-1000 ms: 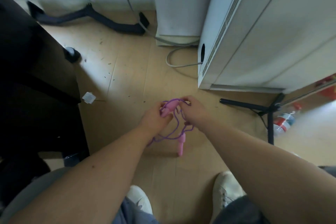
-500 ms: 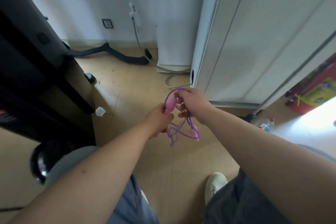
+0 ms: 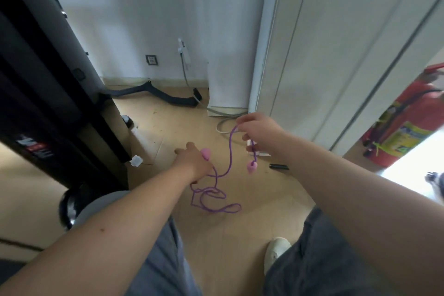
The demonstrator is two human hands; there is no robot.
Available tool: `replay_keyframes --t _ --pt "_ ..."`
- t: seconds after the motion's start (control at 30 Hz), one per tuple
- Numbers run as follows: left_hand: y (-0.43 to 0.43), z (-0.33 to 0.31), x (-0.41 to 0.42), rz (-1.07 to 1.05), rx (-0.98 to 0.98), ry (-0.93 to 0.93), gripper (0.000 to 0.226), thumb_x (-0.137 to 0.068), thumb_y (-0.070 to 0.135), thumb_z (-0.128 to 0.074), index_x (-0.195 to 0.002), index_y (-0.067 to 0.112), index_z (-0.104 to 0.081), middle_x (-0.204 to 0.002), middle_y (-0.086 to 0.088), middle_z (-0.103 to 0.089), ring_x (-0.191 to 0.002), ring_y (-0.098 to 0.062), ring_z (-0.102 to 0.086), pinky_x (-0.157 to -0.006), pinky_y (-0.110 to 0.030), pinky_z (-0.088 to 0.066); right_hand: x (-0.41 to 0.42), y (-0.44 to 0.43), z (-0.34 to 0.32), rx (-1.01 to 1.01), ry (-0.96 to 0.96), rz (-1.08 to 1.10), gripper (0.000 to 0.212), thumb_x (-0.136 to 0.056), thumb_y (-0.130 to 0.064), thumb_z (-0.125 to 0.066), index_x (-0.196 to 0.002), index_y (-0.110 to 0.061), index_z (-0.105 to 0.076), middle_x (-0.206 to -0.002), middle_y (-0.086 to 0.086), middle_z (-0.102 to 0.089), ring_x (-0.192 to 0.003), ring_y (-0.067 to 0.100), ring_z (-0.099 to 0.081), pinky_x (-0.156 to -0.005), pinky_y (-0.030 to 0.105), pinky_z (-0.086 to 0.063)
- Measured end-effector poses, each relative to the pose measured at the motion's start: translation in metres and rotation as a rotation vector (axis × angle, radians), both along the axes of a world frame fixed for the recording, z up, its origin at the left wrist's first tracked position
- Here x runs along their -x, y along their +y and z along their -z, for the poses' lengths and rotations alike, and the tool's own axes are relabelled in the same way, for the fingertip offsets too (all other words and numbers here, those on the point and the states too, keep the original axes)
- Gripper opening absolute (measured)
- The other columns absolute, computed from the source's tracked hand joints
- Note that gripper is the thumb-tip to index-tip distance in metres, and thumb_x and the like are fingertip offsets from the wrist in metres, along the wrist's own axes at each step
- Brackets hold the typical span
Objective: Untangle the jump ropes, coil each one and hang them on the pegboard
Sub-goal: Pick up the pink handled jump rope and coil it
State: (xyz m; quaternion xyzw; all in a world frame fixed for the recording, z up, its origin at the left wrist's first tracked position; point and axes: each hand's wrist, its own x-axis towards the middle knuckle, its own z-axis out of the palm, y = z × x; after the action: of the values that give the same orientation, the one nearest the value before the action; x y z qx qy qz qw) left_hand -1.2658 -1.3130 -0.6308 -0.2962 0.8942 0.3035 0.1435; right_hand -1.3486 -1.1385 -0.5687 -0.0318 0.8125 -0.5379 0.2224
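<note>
A purple jump rope with pink handles hangs between my hands above the wooden floor. My left hand grips one pink handle, whose tip shows above the fingers. My right hand is higher and to the right and pinches the cord. The other pink handle dangles below that hand. Tangled loops of cord hang beneath my left hand. No pegboard is in view.
A black cabinet stands on the left, a white cabinet on the right. A red fire extinguisher is at the far right. A black hose and a grey cable lie by the wall. My shoe is below.
My hands have moved apart: the right one rose with the cord, and the bundled rope has opened out, so one handle and several loops now hang free. The camera has tilted up.
</note>
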Motion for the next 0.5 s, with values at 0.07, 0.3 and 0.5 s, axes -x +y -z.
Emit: replay_keyframes --t 0.07,0.3,0.5 --pt "0.002 -0.012 -0.003 0.004 -0.014 0.030 0.044 -0.091 0.034 -0.057 -0.125 0.007 -0.048 -0.106 -0.014 -0.071 -0.072 -0.023 -0.070 -0.060 -0.030 -0.057 -0.003 0.003 -0.002 -0.009 0.015 -0.020 0.019 -0.093 -0.016 -0.060 -0.109 -0.024 -0.067 -0.102 0.010 -0.064 -0.086 0.023 -0.063 -0.060 0.031 -0.057" --pt "0.009 -0.046 -0.012 0.122 0.095 0.135 0.039 -0.088 0.051 -0.055 -0.114 0.022 -0.058 -0.104 -0.005 -0.068 -0.087 -0.026 -0.067 -0.072 -0.033 -0.059 -0.020 0.008 -0.016 -0.067 0.078 -0.129 0.024 -0.093 -0.016 -0.063 -0.116 -0.021 -0.067 -0.084 0.008 -0.066 -0.060 0.017 -0.054 -0.047 0.024 -0.045" --pt "0.004 -0.055 -0.017 0.064 -0.157 0.370 0.051 -0.092 0.065 -0.046 -0.118 0.022 -0.055 -0.106 0.000 -0.063 -0.091 -0.021 -0.059 -0.072 -0.034 -0.048 -0.028 -0.006 -0.021 -0.130 0.123 -0.175 0.021 -0.091 -0.015 -0.066 -0.112 -0.018 -0.067 -0.088 0.009 -0.068 -0.065 0.018 -0.055 -0.057 0.027 -0.049"
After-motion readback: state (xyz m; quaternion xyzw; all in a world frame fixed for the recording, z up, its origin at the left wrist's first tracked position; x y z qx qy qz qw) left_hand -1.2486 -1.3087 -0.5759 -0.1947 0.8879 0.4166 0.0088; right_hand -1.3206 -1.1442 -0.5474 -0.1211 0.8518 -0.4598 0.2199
